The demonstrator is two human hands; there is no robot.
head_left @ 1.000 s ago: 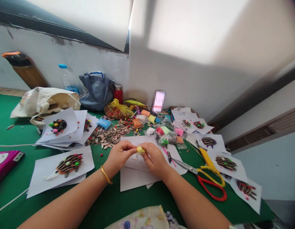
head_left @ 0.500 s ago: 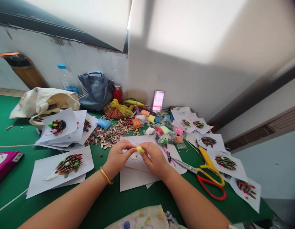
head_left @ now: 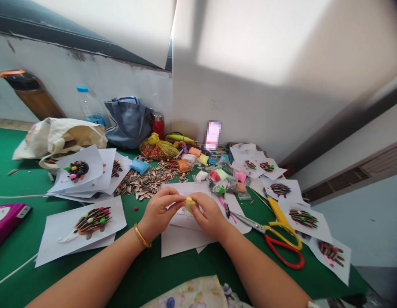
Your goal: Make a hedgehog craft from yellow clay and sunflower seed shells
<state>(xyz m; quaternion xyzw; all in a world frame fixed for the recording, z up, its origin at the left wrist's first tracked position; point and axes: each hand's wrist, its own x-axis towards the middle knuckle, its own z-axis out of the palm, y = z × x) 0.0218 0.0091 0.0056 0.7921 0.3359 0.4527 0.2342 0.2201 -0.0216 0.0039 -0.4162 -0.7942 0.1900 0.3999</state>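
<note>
My left hand and my right hand meet over a white sheet of paper on the green table. Both pinch a small lump of yellow clay between their fingertips. A gold bangle sits on my left wrist. A pile of sunflower seeds lies just beyond my hands. Small bags of coloured clay lie to the right of it.
Sheets with seed-and-clay hedgehogs lie left, far left and right. Scissors with red and yellow handles lie right of my hands. Bags, a water bottle and a red flask stand by the wall. A magenta box lies at the left edge.
My fingers have shifted slightly on the yellow clay, working it; the hands stay in the same place over the paper.
</note>
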